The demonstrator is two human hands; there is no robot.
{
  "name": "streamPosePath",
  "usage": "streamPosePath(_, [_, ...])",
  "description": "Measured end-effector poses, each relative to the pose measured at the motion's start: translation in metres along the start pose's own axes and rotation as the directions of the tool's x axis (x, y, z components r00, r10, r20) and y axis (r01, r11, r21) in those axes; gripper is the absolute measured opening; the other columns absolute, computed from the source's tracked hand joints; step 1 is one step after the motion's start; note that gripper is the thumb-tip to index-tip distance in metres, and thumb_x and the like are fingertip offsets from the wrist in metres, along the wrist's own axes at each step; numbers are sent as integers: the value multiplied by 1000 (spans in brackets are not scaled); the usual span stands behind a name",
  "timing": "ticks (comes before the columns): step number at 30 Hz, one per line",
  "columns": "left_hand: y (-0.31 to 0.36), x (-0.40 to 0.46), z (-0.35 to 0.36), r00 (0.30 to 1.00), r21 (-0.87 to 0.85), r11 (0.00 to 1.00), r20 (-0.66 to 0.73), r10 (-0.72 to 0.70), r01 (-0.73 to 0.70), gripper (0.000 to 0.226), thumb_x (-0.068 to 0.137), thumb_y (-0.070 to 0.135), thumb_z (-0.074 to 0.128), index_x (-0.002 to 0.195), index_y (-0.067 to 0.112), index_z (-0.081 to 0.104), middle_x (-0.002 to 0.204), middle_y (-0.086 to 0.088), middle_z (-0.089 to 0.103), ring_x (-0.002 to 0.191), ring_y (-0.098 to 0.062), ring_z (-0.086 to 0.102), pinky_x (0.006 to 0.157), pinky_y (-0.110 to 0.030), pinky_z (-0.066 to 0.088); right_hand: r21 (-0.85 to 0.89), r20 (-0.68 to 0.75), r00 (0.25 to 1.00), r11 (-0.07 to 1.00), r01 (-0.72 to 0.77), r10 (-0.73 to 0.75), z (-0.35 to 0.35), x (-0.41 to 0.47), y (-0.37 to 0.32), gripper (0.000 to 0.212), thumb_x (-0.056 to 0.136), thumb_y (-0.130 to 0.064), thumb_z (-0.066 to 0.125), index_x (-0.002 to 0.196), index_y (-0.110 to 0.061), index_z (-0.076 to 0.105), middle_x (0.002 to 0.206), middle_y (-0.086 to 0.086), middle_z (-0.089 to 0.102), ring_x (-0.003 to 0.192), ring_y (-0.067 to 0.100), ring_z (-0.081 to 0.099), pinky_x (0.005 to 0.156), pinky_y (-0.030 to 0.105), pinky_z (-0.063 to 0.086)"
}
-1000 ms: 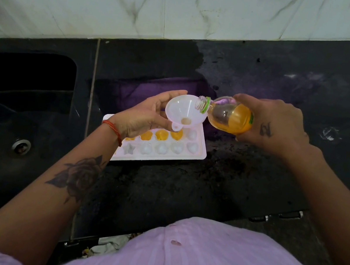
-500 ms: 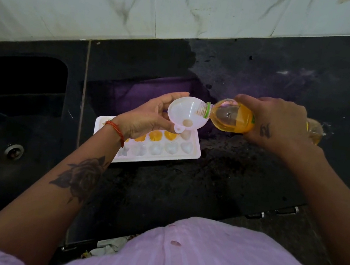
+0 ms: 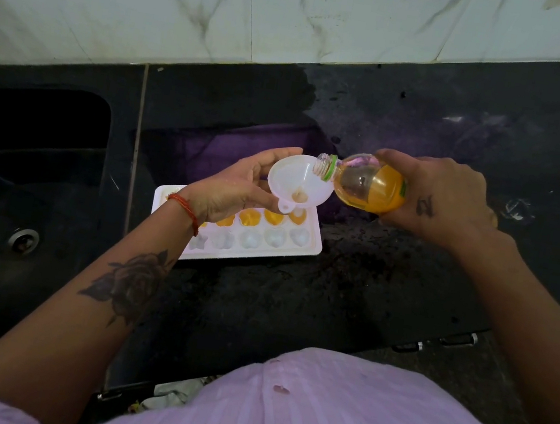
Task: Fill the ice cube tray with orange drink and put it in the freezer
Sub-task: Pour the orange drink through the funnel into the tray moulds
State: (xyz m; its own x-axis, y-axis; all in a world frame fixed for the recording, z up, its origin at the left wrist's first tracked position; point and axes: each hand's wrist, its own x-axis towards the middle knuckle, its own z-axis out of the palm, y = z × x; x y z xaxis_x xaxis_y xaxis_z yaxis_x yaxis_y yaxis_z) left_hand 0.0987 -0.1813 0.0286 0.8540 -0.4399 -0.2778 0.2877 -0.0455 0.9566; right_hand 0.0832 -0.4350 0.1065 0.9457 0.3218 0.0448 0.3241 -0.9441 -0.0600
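A white ice cube tray (image 3: 305,252) lies on the black counter. Several cells in its far row hold orange drink; the near row looks white. My left hand (image 3: 235,186) holds a white funnel (image 3: 299,187) above the tray's far right cells, spout down, with a little orange liquid at its bottom. My right hand (image 3: 438,200) grips a small clear bottle of orange drink (image 3: 367,185), tipped on its side with its open mouth over the funnel's rim. My left wrist hides part of the tray's left end.
A dark sink (image 3: 17,192) with a metal drain (image 3: 23,239) lies left of the tray. A white marbled tile wall (image 3: 229,13) rises behind the black counter (image 3: 331,293), which looks wet around the tray. Drawer handles (image 3: 441,342) show below the counter's front edge.
The funnel and bottle have shifted slightly to the right along the tray's far row. The bottle stays tipped over the funnel.
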Motion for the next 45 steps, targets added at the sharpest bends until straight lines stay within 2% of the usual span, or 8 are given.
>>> streamPosePath(3, [-1, -2, -2, 1000, -21, 1000, -16, 2, -3, 88, 66, -15, 69, 141, 21, 40, 139, -5, 50, 118, -24, 59, 94, -43, 52, -4, 32, 999, 1000, -24, 24, -2, 3, -3, 80, 65, -40, 79, 135, -35, 41, 110, 7, 67, 100, 34, 61, 72, 33, 37])
streamPosePath(8, [-2, -13, -8, 999, -56, 998, -49, 11, -14, 87, 67, -19, 67, 139, 23, 43, 136, -1, 52, 117, -20, 59, 92, -38, 53, 25, 45, 999, 999, -21, 20, -2, 6, -12, 83, 62, -38, 81, 135, -36, 41, 110, 6, 67, 100, 33, 61, 75, 34, 43])
streamPosePath(17, [-3, -63, -35, 990, -69, 997, -141, 29, -39, 91, 62, -17, 70, 140, 20, 42, 134, -2, 54, 117, -20, 59, 88, -35, 56, 60, 24, 991, 989, 132, -134, -3, 18, -56, 77, 65, -41, 78, 133, -38, 42, 108, 5, 68, 100, 34, 60, 77, 37, 46])
streamPosePath(22, [-8, -105, -60, 975, -51, 998, -221, 31, -44, 92, 58, -13, 69, 140, 21, 42, 137, -4, 53, 118, -19, 59, 88, -34, 55, 56, 44, 974, 974, 222, -224, -1, 27, -90, 81, 64, -38, 79, 135, -38, 39, 112, 4, 66, 103, 32, 58, 71, 32, 37])
streamPosePath(26, [-16, -135, -73, 957, -42, 998, -288, 34, -48, 92, 57, -12, 69, 139, 21, 43, 137, -3, 52, 115, -14, 60, 83, -29, 56, 86, 55, 957, 957, 278, -284, 0, 31, -116, 78, 65, -36, 78, 133, -38, 40, 111, 3, 66, 103, 31, 58, 72, 32, 39])
streamPosePath(33, [-29, -161, -82, 950, -50, 998, -311, 19, -36, 100, 48, 0, 79, 138, 21, 43, 136, 2, 54, 114, -12, 61, 79, -26, 56, 35, 61, 939, 941, 337, -339, 9, 33, -146, 66, 67, -32, 75, 126, -38, 45, 106, 2, 66, 97, 33, 60, 70, 32, 39])
streamPosePath(40, [-33, -159, -78, 952, -49, 999, -304, -13, -2, 90, 65, -20, 68, 141, 18, 40, 132, 2, 55, 109, -10, 63, 85, -30, 56, -70, 27, 932, 929, 362, -362, 18, 32, -149, 67, 72, -32, 73, 130, -37, 40, 105, 4, 65, 95, 33, 60, 68, 31, 36])
streamPosePath(45, [-35, -157, -77, 953, -40, 999, -303, -19, 7, 88, 66, -21, 65, 140, 18, 41, 129, 3, 55, 107, -7, 63, 84, -28, 56, -122, 14, 932, 924, 362, -363, 20, 32, -146, 67, 74, -30, 71, 132, -36, 39, 107, 4, 64, 95, 33, 60, 67, 31, 34])
